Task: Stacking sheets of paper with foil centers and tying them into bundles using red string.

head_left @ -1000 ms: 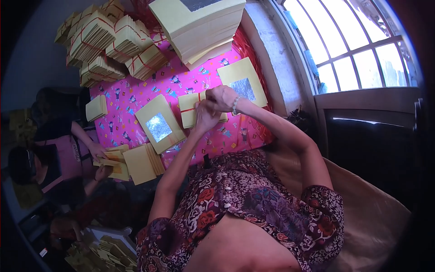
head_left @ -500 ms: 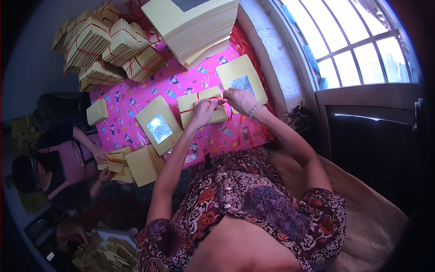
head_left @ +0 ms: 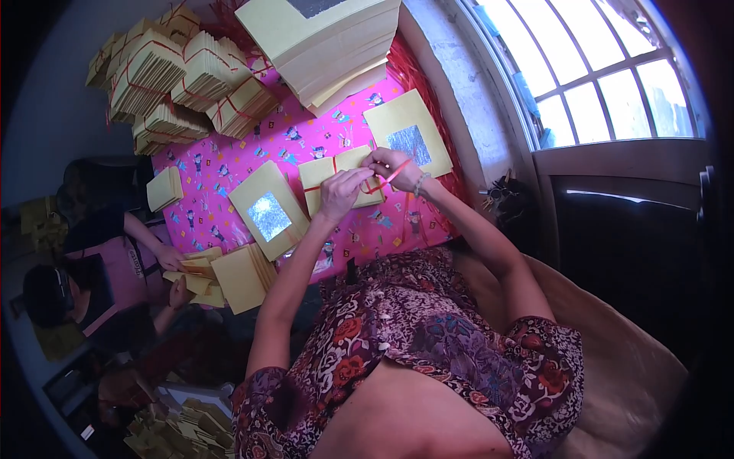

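Red ribbon (head_left: 380,186) in nearly closed right fingers (head_left: 376,160), curled left fingers (head_left: 353,177) over the yellow bundle (head_left: 319,173) just under both; can't really tell the left grip. Probably best to press firmly, pull snug.

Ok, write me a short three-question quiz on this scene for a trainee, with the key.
1. Multiple choice: what colour is the loose ribbon at the hands?
A) blue
B) red
C) green

2. True or false: the left hand and the right hand are both at the same yellow bundle.

3. Fill in: in the picture, the barred window is at the upper ____.

Key: 1. B; 2. true; 3. right.
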Action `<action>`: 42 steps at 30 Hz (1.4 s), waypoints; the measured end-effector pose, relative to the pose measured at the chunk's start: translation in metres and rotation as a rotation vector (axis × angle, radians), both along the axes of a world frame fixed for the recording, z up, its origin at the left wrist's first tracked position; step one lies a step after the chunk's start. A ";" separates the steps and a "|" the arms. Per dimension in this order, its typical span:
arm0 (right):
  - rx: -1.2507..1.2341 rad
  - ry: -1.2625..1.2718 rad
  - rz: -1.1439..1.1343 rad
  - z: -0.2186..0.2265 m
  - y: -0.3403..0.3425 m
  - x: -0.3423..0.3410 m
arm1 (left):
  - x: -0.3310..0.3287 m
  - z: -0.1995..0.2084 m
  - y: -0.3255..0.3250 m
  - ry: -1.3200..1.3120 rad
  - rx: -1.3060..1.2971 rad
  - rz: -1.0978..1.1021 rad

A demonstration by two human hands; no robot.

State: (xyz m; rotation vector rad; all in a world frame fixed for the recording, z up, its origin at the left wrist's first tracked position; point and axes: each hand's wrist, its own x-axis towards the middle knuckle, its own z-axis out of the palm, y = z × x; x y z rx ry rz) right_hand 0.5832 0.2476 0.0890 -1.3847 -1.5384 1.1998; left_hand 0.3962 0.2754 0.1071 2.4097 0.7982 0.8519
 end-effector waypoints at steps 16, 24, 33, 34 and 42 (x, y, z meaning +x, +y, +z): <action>0.221 -0.454 0.197 0.039 0.017 0.011 | -0.005 -0.004 -0.003 -0.143 -0.074 0.154; 0.134 -0.250 0.332 0.015 0.025 0.011 | -0.002 0.000 0.001 -0.076 0.089 0.074; 0.369 -0.590 0.479 0.047 0.031 0.006 | -0.010 -0.003 0.003 -0.135 -0.044 0.045; 0.370 -0.686 0.474 0.047 0.029 0.008 | -0.010 -0.003 0.002 -0.169 -0.113 0.067; 0.265 -0.805 0.399 0.031 0.005 0.017 | -0.024 0.000 -0.004 0.029 -0.057 0.235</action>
